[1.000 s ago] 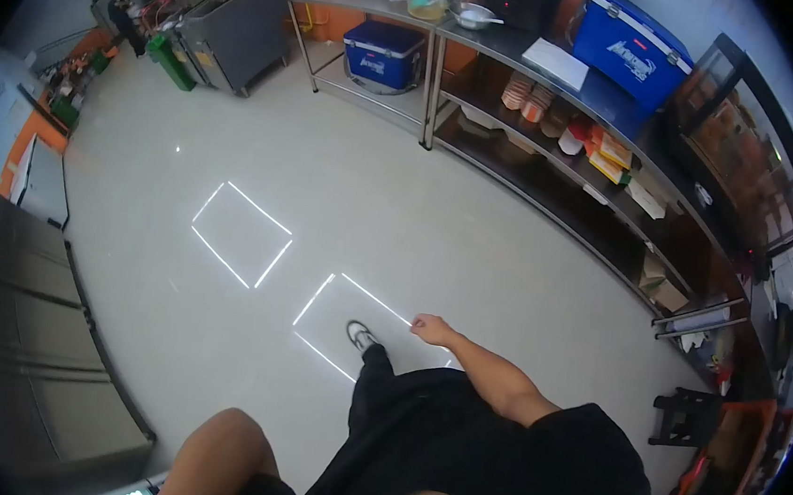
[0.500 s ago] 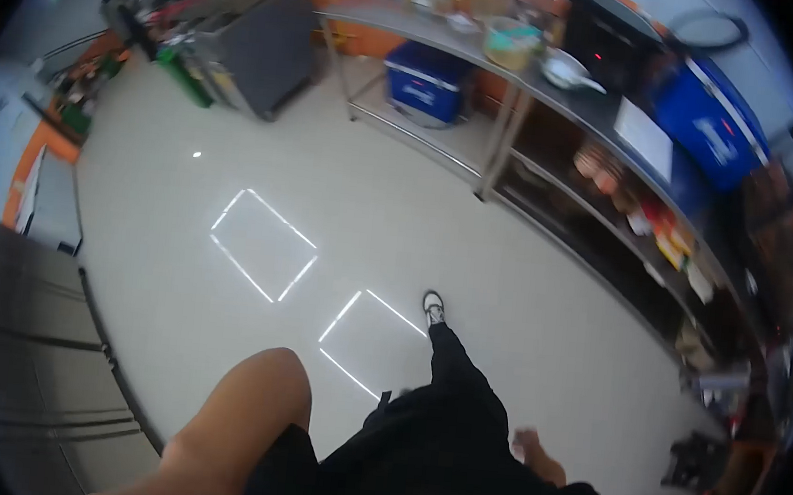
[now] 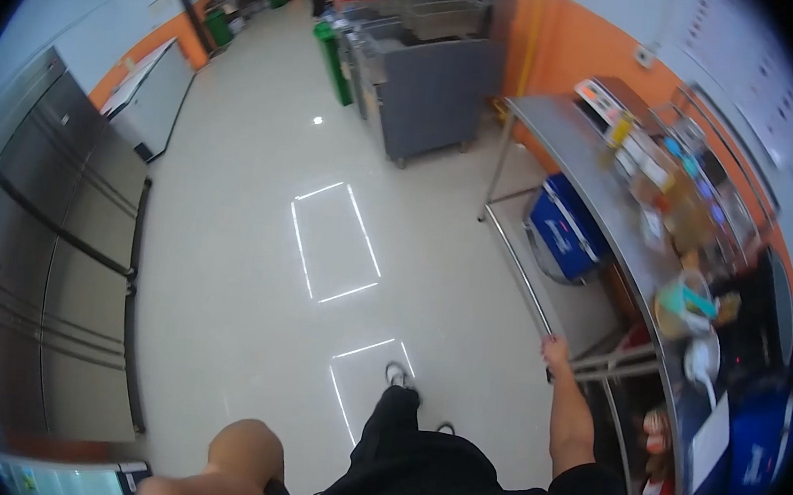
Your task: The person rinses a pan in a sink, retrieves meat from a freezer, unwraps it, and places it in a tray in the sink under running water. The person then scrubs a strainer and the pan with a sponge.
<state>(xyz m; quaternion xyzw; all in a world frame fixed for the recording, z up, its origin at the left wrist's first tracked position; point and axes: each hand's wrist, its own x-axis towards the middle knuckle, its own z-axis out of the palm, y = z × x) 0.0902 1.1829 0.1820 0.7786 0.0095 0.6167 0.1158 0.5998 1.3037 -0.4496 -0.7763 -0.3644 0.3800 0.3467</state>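
My right hand (image 3: 554,349) hangs at the end of my stretched right arm, its fingers loosely curled with nothing visible in them. In the picture it overlaps the end of the lower rail (image 3: 527,283) of a steel table (image 3: 569,159); contact cannot be made out. Of my left arm, only the bent elbow (image 3: 247,447) and part of the forearm show at the bottom; the left hand is out of view. Black trousers and a dark shoe with white (image 3: 396,374) are below me on the pale floor.
Steel fridges (image 3: 82,286) line the left, with a chest freezer (image 3: 157,99) beyond. A grey fryer unit (image 3: 433,95) and a green bin (image 3: 334,65) stand ahead. Under the table sits a blue cooler (image 3: 563,226); a tub (image 3: 679,310) and a white bowl (image 3: 703,354) are on the worktop.
My view has turned right and tilted up, bringing the fridges and fryer unit further into sight. My right arm has swung forward, away from my body. The left elbow stays bent.
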